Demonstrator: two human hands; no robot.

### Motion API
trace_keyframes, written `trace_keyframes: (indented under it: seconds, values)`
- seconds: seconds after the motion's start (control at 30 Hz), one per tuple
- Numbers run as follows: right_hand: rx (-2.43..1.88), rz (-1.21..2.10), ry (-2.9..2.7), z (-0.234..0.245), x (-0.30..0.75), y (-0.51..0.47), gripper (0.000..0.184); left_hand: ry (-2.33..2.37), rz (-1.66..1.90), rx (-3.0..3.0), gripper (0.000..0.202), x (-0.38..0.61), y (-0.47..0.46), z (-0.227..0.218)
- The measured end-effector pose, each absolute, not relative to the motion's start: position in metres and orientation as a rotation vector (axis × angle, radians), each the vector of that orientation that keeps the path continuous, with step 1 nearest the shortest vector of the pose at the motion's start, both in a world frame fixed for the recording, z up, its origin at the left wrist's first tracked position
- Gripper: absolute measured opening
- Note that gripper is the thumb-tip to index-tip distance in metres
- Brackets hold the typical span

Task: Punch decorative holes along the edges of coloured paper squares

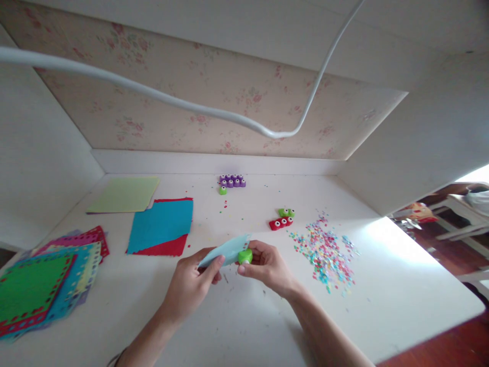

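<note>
Over the middle of the white desk, my left hand [196,278] pinches a light blue sheet of paper [225,250] by its left end, thumb on top. My right hand [267,265] is closed round a green craft punch [245,256], thumb against its pale button. The punch sits at the right edge of the sheet, where small holes show near the top. Whether its jaws are pressed through the paper cannot be made out. Further off lie red punches [280,223], green punches [286,212], several purple punches [231,181] and a single green punch [223,190].
Colourful confetti [328,255] is scattered at right. On the left lie punched sheets [38,285], blue paper [162,221] over red, and pale green paper [124,193]. A white cable [171,99] hangs across the upper view. White side panels [420,127] flank the desk [237,326].
</note>
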State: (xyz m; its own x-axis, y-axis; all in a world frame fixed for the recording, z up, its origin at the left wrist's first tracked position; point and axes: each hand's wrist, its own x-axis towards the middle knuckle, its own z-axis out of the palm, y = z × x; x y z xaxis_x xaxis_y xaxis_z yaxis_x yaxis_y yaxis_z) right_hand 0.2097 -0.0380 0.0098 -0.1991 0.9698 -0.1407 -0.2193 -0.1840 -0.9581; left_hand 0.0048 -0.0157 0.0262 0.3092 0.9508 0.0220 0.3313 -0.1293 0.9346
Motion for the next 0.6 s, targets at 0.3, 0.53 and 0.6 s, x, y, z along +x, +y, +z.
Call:
trace_keyframes:
  seconds: [0.3, 0.53, 0.6]
  values:
    - [-1.045, 1.571, -1.068, 0.011, 0.2096, -0.0378, 0.033, 1.18, 0.839, 1.669, 0.032, 0.0043, -0.0169, 0.0271]
    - [-1.053, 1.554, -1.046, 0.0144, 0.208, -0.0383, 0.029, 1.175, 0.828, 1.706, 0.034, 0.0036, -0.0172, 0.026]
    - [-1.047, 1.556, -1.051, 0.0152, 0.2081, -0.0384, 0.029, 1.175, 0.824, 1.707, 0.033, 0.0035, -0.0167, 0.0262]
